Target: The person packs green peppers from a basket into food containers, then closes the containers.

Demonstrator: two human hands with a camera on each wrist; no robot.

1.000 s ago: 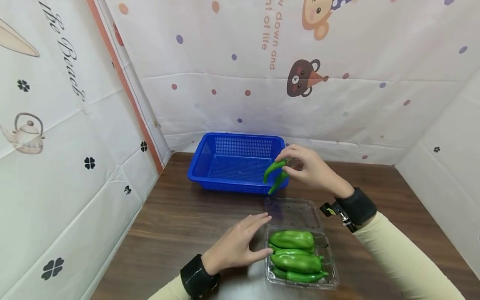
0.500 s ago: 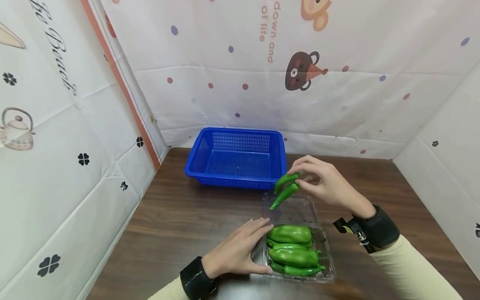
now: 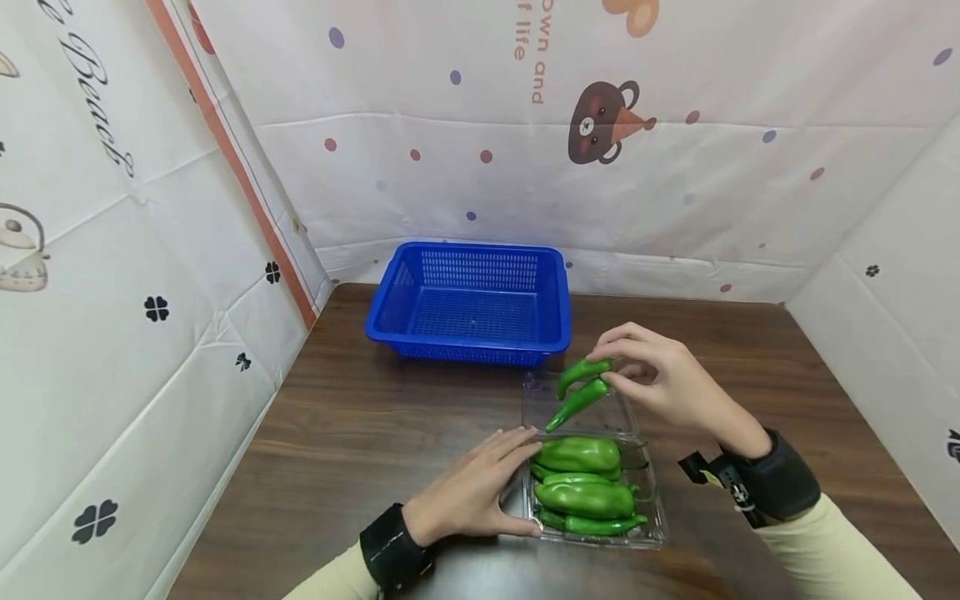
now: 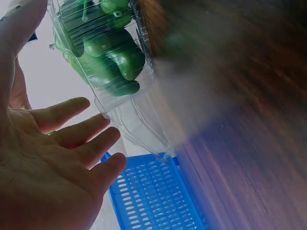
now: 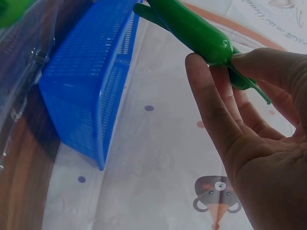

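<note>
Two slim green peppers (image 3: 577,405) hang from my right hand (image 3: 660,375), which pinches them by their stem ends above the lid of a clear plastic box. In the right wrist view the thumb and fingertips close on the green pepper (image 5: 201,33) near its stem. My left hand (image 3: 480,483) lies at the left side of the clear plastic box (image 3: 656,533), its fingers spread and fairly straight along that edge. Inside the box lie several green peppers (image 3: 585,500), some thick and some slim. The left wrist view shows the open palm beside the box wall (image 4: 148,72).
A blue perforated basket (image 3: 468,342) with nothing in it stands behind the box, toward the back of the brown wooden table (image 3: 360,433). The box's clear lid (image 3: 540,404) lies folded back toward the basket. Printed white sheets (image 3: 450,183) wall off the back and sides.
My right hand has drawn back from the basket's right front corner toward the box, still holding the two peppers. The left hand has moved slightly against the box. The head view has tilted down.
</note>
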